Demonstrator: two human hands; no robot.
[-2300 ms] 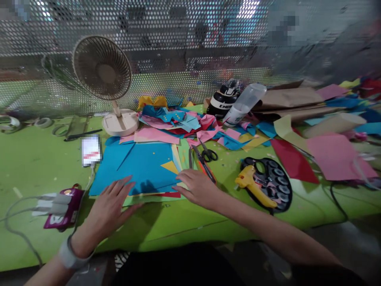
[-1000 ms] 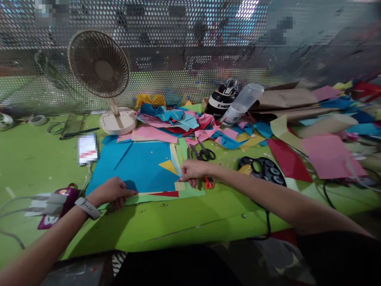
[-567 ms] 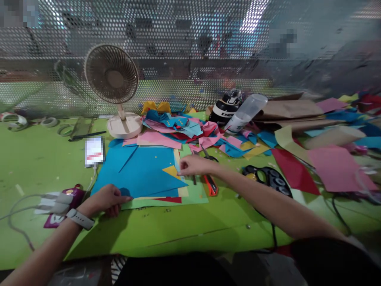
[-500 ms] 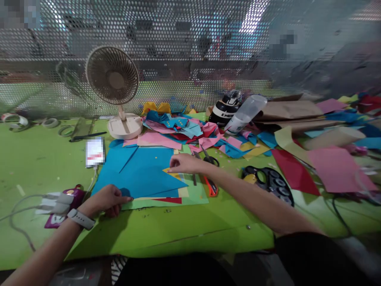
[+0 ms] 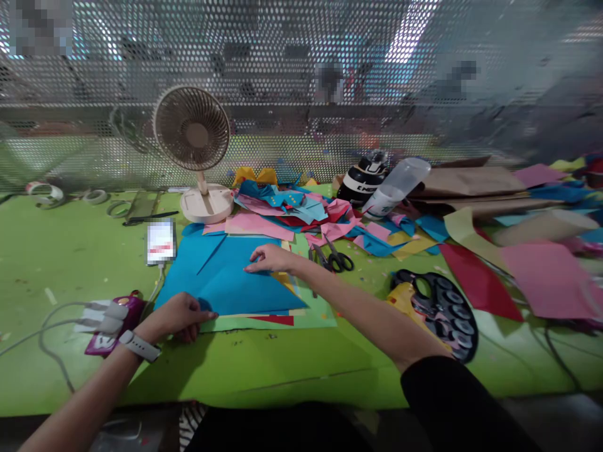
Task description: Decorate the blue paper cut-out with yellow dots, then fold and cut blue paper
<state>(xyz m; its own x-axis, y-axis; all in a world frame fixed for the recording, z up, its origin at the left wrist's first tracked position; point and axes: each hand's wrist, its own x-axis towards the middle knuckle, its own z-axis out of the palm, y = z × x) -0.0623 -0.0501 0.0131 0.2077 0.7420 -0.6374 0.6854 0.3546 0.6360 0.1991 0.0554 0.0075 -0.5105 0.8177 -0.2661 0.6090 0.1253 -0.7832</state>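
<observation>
Blue paper lies in front of us on the green desk, a dark line marking its far left part and its right side tapering to a point. Pale green paper shows past its near and right edges, with a red strip between them. Our left hand sits at the near left edge of the blue paper, the index finger stretched along that edge and the other fingers curled; we cannot tell whether they hold it. Our right hand is over the middle of the blue paper, fingers bent with the tips drawn close together; we cannot tell whether they pinch the sheet.

Beyond our right forearm we see black-handled scissors. Our right arm partly hides a yellow glue gun, which lies on a black tray with round hollows. On our left are a phone with a cable attached and a purple box with plugs. Behind the blue paper, crumpled paper scraps lie between a beige fan and a black bottle, with a tilted clear bottle beside it.
</observation>
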